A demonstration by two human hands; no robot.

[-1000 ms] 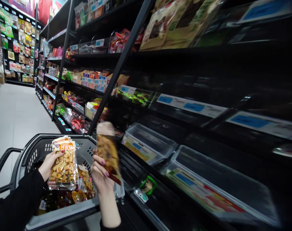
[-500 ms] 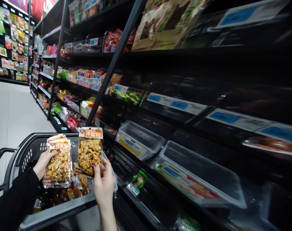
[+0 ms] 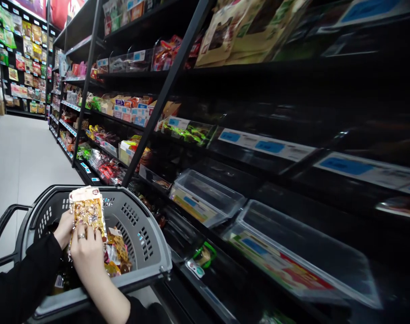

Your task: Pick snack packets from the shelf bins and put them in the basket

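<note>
A small stack of clear-fronted snack packets (image 3: 87,208), pale along the top with golden-brown pieces inside, is held above a grey shopping basket (image 3: 141,275). My left hand (image 3: 63,230) grips the stack by its left edge, its fingers partly hidden behind it. Across the lower front of the packets lies my right hand (image 3: 89,252), fingers bent against the wrapping and a ring on one finger. How many packets are stacked cannot be told. Inside the basket, below and right of my hands, are other packaged snacks (image 3: 117,247).
Black shelving with clear plastic bins (image 3: 208,198) and price labels (image 3: 266,146) runs along the right, close to the basket. A slanted dark post (image 3: 167,90) divides the shelves. Pale aisle floor (image 3: 39,153) stretches ahead on the left, toward hanging snack bags (image 3: 31,54).
My right hand has moved left, bringing its separate packet to the stack in my left hand. Its fingers now lie over the stack's front. The view has shifted slightly left.
</note>
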